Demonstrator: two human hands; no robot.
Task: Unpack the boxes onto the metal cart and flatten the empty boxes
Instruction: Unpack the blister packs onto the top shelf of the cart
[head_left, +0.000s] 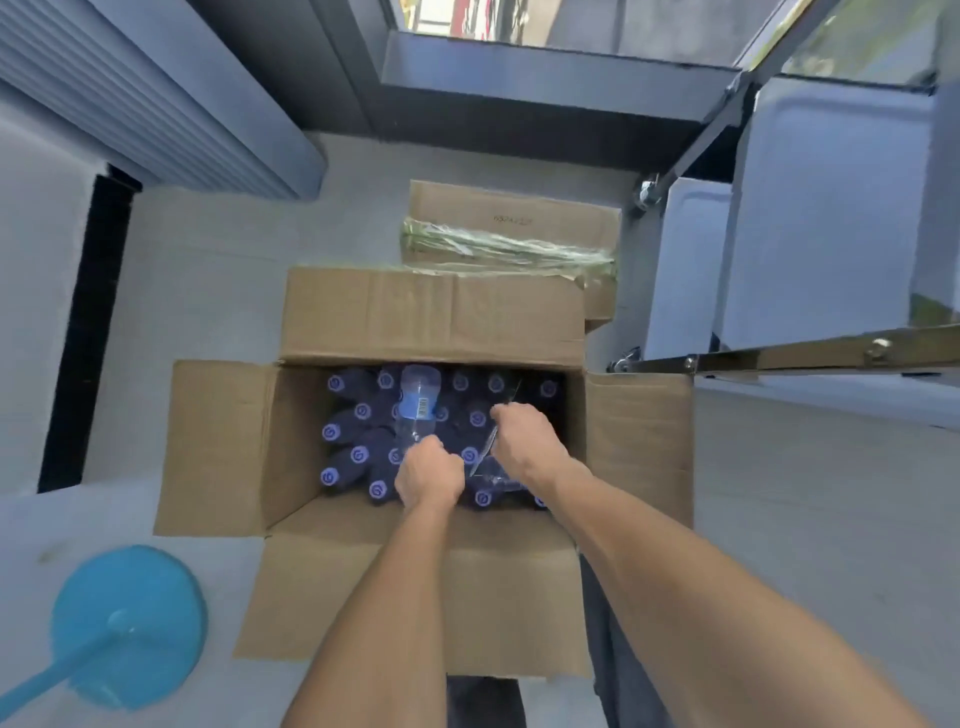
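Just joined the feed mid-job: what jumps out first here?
The open cardboard box in the middle, packed with dark bottles with purple caps. Both hands are inside it: the left hand grips a clear bottle lying across the caps, and the right hand pinches clear plastic wrap. A bright blue disc on a handle lies on the floor at lower left.

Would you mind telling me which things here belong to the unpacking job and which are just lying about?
Part of the job: open box, its capped bottles, the clear bottle gripped by the left hand, right hand, closed second box, metal cart.

Lying about: blue mop.
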